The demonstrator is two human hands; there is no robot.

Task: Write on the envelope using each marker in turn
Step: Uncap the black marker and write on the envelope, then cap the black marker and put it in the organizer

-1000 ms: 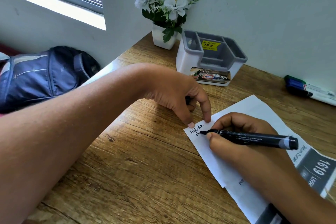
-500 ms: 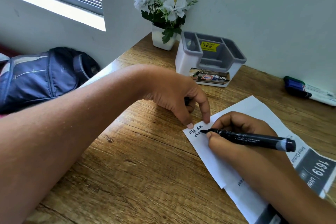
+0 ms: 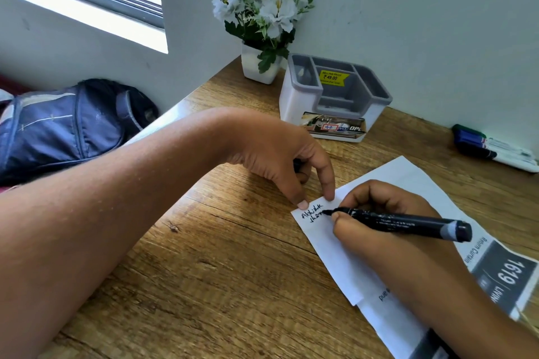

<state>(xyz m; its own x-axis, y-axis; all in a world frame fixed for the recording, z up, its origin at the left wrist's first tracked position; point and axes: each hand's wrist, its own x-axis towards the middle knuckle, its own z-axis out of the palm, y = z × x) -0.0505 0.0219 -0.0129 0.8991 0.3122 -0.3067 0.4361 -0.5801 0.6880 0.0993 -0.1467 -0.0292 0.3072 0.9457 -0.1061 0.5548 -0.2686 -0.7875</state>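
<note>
A white envelope [image 3: 344, 259] lies slanted on the wooden desk [image 3: 233, 271], with two short lines of black handwriting at its upper left corner. My right hand [image 3: 376, 213] grips a black marker [image 3: 408, 223], and its tip touches the envelope at the end of the second line. My left hand [image 3: 280, 163] pins the envelope's top left corner with thumb and forefinger, and something dark, possibly the marker's cap, is tucked in its curled fingers. Other markers [image 3: 493, 148], blue, green and black among them, lie by the wall at the far right.
A white and grey desk organiser [image 3: 335, 102] and a white pot of white flowers [image 3: 261, 35] stand at the back of the desk. A printed leaflet [image 3: 501, 274] lies under the envelope at the right. A dark blue backpack [image 3: 64, 125] rests left of the desk.
The marker tip has moved a little to the right along the second line, which has grown longer. My left hand keeps pinning the same corner.
</note>
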